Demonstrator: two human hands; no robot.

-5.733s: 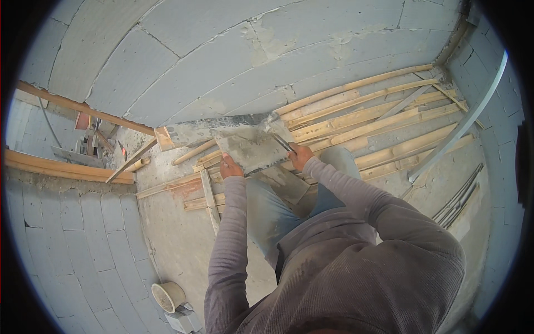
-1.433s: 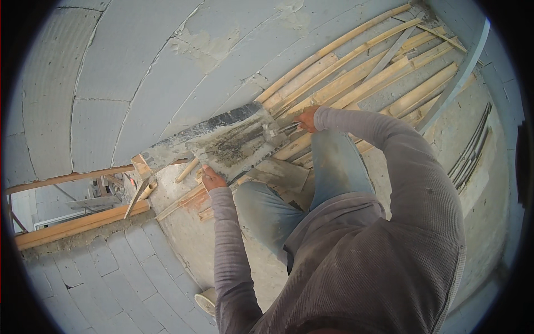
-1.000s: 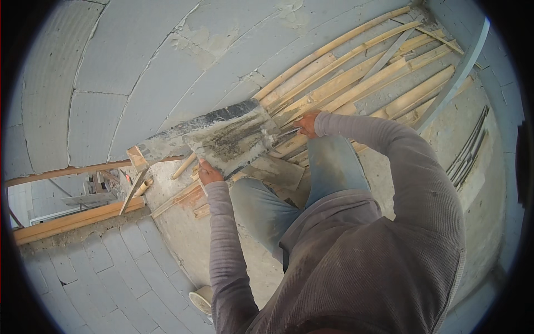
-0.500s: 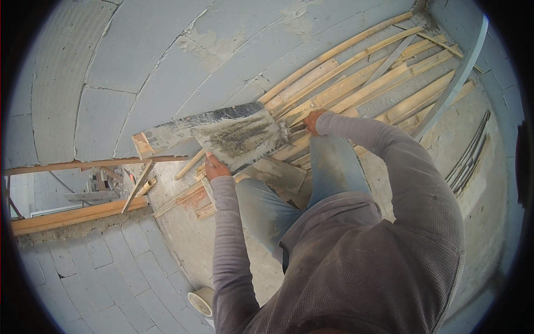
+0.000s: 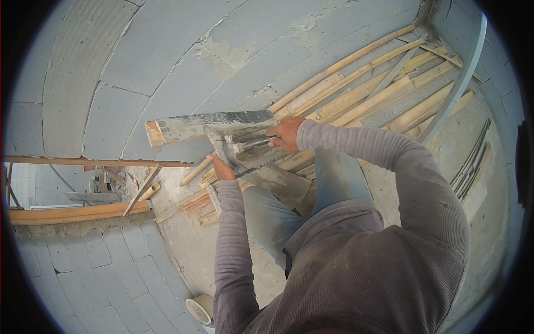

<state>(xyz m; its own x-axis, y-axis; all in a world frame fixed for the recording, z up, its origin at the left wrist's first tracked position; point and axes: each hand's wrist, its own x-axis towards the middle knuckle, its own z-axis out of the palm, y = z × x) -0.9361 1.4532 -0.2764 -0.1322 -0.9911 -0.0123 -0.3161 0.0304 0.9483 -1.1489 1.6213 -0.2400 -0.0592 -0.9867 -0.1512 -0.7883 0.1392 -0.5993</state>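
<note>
A mortar-stained board [image 5: 186, 127] is held tilted in front of me, its bare wood end at the left and its upper edge running toward the wall. My left hand [image 5: 222, 168] is closed on the board's near left edge, with the fingers partly hidden. Over the board's face, my right hand [image 5: 286, 133] is wrapped round the handle of a trowel [image 5: 240, 147]. The trowel's grey blade lies over the board's left part. Whether it touches the face, I cannot tell.
Long wooden strips [image 5: 384, 92] lie along the block wall [image 5: 183, 61]. A pale metal straightedge [image 5: 456, 92] slants at the right, near thin rods [image 5: 471, 161]. A floor-level opening with a wooden sill [image 5: 78, 214] is at the left; a round bucket [image 5: 201, 307] stands below it.
My right hand has moved left across the board with the trowel, from its right end. The board has tipped so its upper edge shows more level; the whole view has shifted slightly.
</note>
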